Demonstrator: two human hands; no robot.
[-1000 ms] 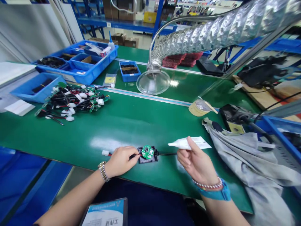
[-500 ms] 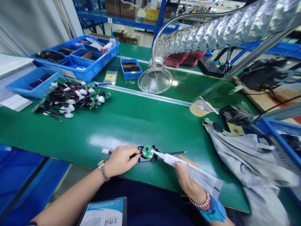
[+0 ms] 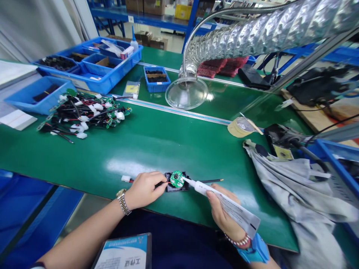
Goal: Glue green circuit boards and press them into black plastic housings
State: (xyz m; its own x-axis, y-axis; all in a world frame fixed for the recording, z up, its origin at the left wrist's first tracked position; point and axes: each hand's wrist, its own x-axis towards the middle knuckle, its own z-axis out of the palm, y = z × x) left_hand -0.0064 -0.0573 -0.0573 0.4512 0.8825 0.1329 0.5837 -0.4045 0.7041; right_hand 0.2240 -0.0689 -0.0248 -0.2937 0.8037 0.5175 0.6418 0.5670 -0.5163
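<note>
My left hand [image 3: 146, 190] pinches the dark wire lead at the left edge of a round green circuit board [image 3: 176, 179], which rests on a black plastic housing [image 3: 179, 189]. A white wire connector [image 3: 126, 178] lies left of my fingers. My right hand [image 3: 223, 211] is shut on a white adhesive tube [image 3: 203, 188] with a paper tag, and the tube's nozzle touches or nearly touches the board's right edge. A thin black wire [image 3: 210, 181] runs rightward behind the tube.
A pile of wired boards [image 3: 84, 115] lies on the green workbench [image 3: 146, 149]. Blue trays [image 3: 92, 63] stand behind it. Farther right are a clear fume hood [image 3: 186, 93] on a foil duct [image 3: 252, 37], a tape roll [image 3: 240, 127] and a grey cloth [image 3: 297, 190].
My right hand has swung the tube from right of the board to the board's edge, nozzle pointing at it. My left hand stays in place. The view has shifted slightly.
</note>
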